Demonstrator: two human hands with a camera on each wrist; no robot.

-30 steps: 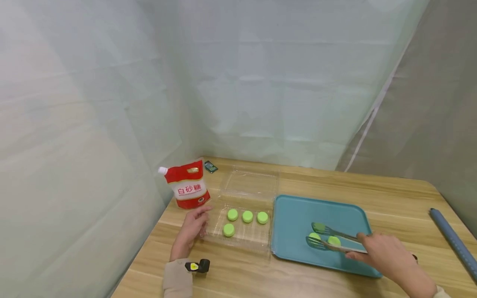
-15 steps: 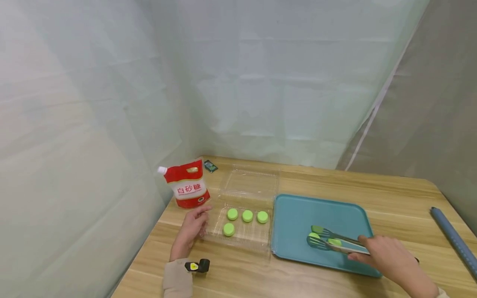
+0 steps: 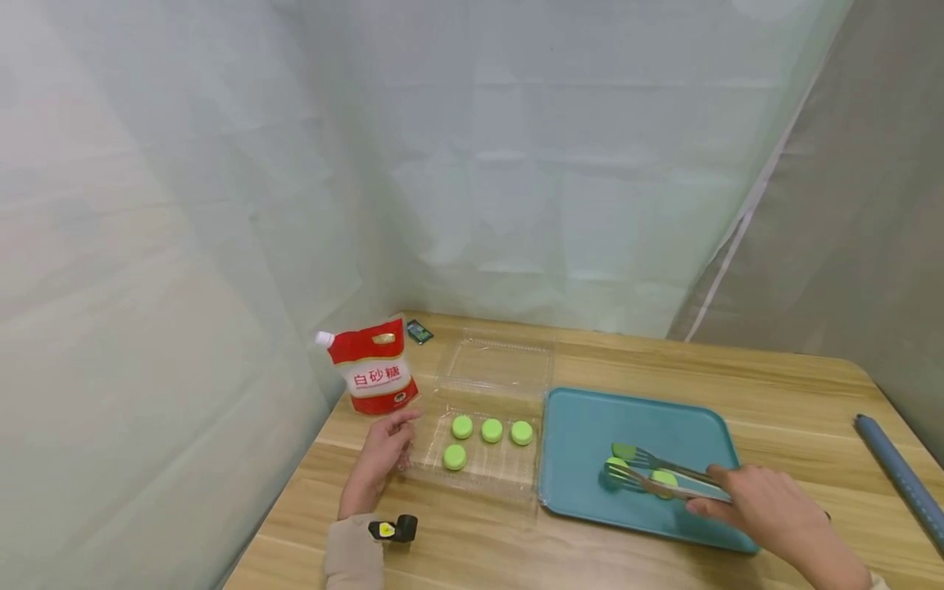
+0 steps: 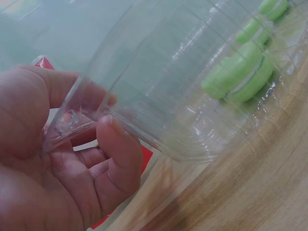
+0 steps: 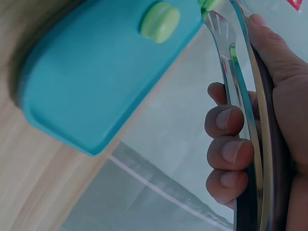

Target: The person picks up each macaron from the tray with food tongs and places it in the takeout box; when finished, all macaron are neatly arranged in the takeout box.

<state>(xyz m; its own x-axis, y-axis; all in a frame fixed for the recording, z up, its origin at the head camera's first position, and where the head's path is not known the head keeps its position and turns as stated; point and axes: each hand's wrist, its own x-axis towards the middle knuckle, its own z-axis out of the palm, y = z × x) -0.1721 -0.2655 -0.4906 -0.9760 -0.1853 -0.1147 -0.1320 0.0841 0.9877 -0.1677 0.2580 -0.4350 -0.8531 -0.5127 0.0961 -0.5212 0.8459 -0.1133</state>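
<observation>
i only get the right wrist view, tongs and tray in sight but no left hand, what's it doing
Observer: The left hand pinches the clear box at its left edge.
Operator: how many macarons in that box
Observer: Four green macarons, three in a row and one by itself in front.
Operator: lid open or closed
Observer: Open; the lid lies back on the far side of the box.
</observation>
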